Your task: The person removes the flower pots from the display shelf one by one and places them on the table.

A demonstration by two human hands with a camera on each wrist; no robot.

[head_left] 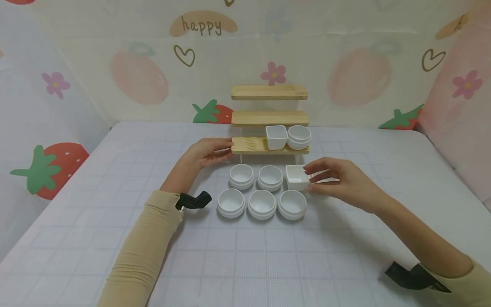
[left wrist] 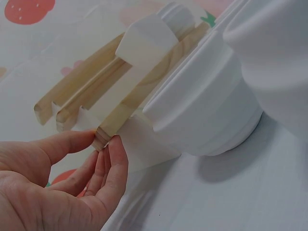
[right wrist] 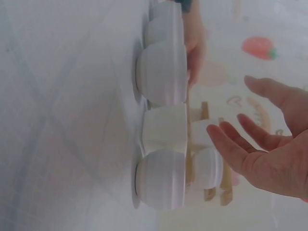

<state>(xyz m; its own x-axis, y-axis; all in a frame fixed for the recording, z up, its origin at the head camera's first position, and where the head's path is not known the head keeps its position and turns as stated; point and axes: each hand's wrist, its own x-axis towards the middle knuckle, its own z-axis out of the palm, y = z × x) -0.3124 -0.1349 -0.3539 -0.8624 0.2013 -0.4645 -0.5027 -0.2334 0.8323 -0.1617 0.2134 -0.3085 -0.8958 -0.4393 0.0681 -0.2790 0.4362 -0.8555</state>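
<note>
My left hand [head_left: 209,152] pinches the left end of the lowest wooden board [head_left: 249,146] of a three-tier stand; the left wrist view shows thumb and fingertips on the board's end. On that board's right half stand a square white bowl [head_left: 276,137] and a round white bowl [head_left: 299,136], side by side. My right hand [head_left: 343,181] is beside another square white bowl [head_left: 296,178] on the table, its fingertips overlapping the right edge in the head view. In the right wrist view this hand [right wrist: 274,139] has spread fingers and holds nothing.
Several round white bowls [head_left: 262,204] stand in two rows in front of the stand, close together. The middle board [head_left: 270,118] and top board [head_left: 269,92] rise behind the lowest. A printed cloth [head_left: 245,55] hangs behind the table [head_left: 238,264].
</note>
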